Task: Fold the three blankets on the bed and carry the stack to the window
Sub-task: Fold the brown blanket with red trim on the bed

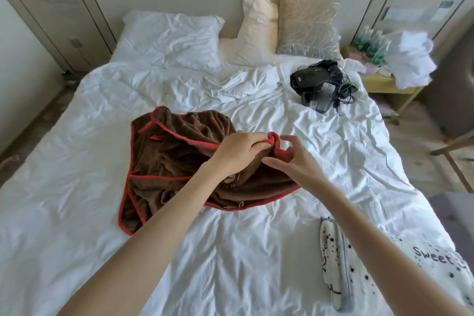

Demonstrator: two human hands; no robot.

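A brown blanket with red trim (174, 156) lies crumpled in the middle of the white bed (77, 187). My left hand (238, 151) pinches a bunched piece of its red edge at the blanket's right side. My right hand (295, 159) hovers just to the right of that edge with fingers spread, touching or nearly touching the trim. A white blanket with black spots and the word "Sweet" (384, 272) lies at the bed's near right corner, partly under my right forearm. I see no third blanket.
Black devices and tangled cables (323, 84) lie on the bed's far right. Three pillows (259, 31) lean at the headboard. A yellow side table (384, 84) with bottles and white cloth stands right of the bed, a wooden chair (454, 151) further right.
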